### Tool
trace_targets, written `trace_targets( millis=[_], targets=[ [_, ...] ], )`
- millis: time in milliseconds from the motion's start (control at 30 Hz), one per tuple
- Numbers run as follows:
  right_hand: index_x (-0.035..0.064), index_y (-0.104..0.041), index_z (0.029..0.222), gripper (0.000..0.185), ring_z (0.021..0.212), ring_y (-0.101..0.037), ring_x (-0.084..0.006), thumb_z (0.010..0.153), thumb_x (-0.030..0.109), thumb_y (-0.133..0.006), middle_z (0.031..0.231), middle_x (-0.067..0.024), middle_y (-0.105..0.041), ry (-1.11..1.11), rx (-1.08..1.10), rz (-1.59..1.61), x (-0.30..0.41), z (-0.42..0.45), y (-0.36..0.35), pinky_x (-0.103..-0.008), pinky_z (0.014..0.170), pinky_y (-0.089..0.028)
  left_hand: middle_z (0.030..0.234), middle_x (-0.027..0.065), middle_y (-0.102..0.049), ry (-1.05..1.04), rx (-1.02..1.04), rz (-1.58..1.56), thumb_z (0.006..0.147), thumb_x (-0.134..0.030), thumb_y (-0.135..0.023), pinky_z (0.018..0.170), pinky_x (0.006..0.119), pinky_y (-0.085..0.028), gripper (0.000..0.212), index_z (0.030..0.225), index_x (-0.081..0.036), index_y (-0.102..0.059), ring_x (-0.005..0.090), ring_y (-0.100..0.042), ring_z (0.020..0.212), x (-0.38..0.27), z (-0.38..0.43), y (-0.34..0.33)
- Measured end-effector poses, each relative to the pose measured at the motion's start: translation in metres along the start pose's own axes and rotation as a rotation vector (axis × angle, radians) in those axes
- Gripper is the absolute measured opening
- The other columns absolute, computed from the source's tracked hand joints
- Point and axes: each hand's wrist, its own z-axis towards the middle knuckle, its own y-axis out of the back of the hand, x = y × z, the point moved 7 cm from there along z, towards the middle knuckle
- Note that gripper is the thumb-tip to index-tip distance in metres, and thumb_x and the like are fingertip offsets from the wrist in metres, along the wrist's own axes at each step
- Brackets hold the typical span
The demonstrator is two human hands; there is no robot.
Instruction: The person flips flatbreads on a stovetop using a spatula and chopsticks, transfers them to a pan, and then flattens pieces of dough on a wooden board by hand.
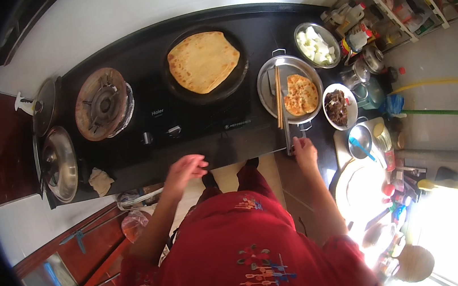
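Note:
My left hand [187, 169] hovers over the counter's front edge with loosely bent fingers and holds nothing. At the right, my right hand [306, 151] has its fingertips by the handle end of a metal spatula [288, 138]; whether they grip it I cannot tell. The spatula lies across a two-handled steel pan [317, 89], beside a pair of wooden chopsticks [279, 98]. A browned flatbread [301, 94] rests in that pan. Farther back, a large pale flatbread [204, 62] with brown spots covers most of a dark round griddle [242, 77] on the stove.
A rusty-rimmed burner [104, 102], a steel lid [62, 163] and a crumpled cloth [101, 181] are at the left. To the right stand a bowl of white chunks [316, 45], a bowl of dark food [337, 106] and a bowl with a blue spoon [359, 142]. Bottles [355, 39] crowd the corner.

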Motion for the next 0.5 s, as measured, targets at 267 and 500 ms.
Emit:
trace_targets(
  millis=[267,500],
  targets=[
    [0.0012,-0.052,0.098,0.044,0.051,-0.054,-0.0148,0.092,0.044,-0.043,0.073,-0.0079,-0.057,-0.481,0.529,0.844,0.011,0.001,-0.045,-0.0278,0.045,-0.046,0.102,0.0107,-0.057,0.304,0.043,-0.230,0.088,-0.036,-0.055,0.065,0.032,-0.052,0.038,0.107,-0.004,-0.052,0.0234,-0.063,0.080,0.048,0.144,-0.175],
    [0.0000,-0.053,0.097,0.033,0.042,-0.045,-0.0106,0.093,0.031,-0.043,0.061,-0.0036,-0.050,-0.291,0.519,0.538,0.020,0.016,-0.015,-0.0247,0.038,-0.038,0.079,0.0041,-0.059,0.451,-0.079,-0.199,0.082,-0.041,-0.063,0.058,0.030,-0.050,0.037,0.093,-0.007,-0.055,0.0172,-0.061,0.065,0.057,0.182,-0.227]
  ],
)
